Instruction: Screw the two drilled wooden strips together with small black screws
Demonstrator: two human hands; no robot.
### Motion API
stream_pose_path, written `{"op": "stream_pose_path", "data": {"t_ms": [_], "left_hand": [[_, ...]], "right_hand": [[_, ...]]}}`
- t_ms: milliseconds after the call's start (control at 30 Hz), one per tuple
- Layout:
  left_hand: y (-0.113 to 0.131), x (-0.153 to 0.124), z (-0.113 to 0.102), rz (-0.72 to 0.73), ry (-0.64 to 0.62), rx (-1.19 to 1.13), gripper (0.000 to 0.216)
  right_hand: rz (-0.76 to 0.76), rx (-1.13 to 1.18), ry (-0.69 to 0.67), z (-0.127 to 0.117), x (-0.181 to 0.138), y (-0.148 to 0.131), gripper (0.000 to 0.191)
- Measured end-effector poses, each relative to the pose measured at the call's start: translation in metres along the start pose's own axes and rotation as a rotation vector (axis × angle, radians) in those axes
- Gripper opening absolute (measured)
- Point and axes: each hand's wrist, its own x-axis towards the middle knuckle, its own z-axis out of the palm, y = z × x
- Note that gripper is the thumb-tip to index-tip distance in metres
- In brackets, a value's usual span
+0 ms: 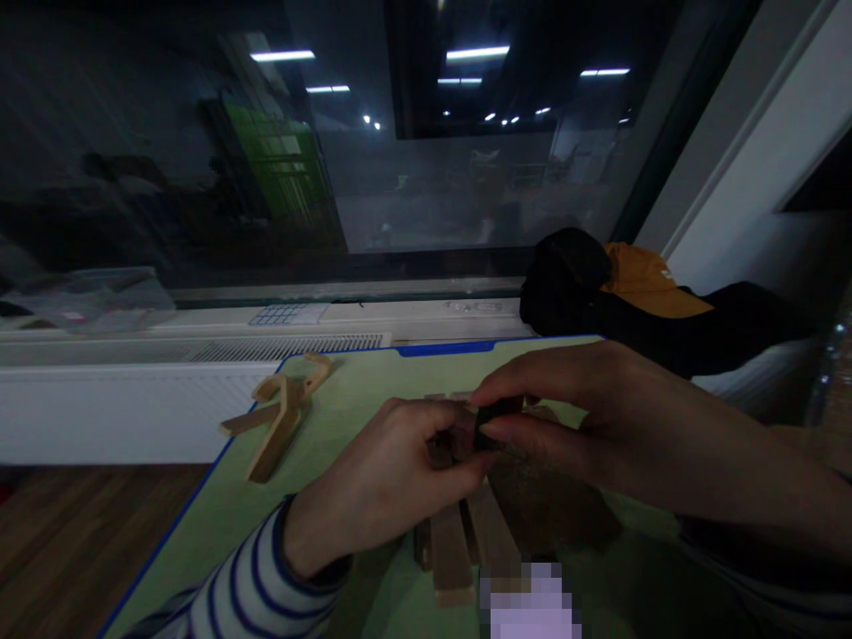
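Note:
A small dark piece (491, 424), its kind too dim to make out, sits between the fingertips of both hands. My right hand (599, 399) pinches it from the right between thumb and fingers. My left hand (406, 453) is closed at its left side, with thumb and curled fingers meeting against it. Directly beneath the hands lie pale wooden slats (453, 555), side by side and partly covered by my left hand. To their right is a brown, grainy-looking sheet or board (556, 497), half in shadow.
A jointed wooden piece (285, 415) lies at the left edge of the green table (359, 377). Behind stand a radiator (133, 408) and a sill with a clear plastic box (99, 297). Black cloth (565, 275) and an orange cap (649, 280) lie at right.

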Motion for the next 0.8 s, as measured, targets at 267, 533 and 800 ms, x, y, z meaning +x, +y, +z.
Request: {"op": "stream_pose_path", "data": {"t_ms": [267, 533, 800], "left_hand": [[0.000, -0.004, -0.003, -0.034, -0.022, 0.010, 0.009], [-0.008, -0.019, 0.005, 0.033, 0.186, -0.019, 0.009], [-0.033, -0.060, 0.048, 0.432, 0.406, 0.023, 0.032]], "right_hand": [[-0.014, -0.013, 0.022, 0.000, 0.000, -0.001, 0.012], [-0.061, -0.032, 0.013, 0.000, 0.001, 0.002, 0.018], [-0.044, -0.051, 0.026, 0.000, 0.002, 0.000, 0.018]]}}
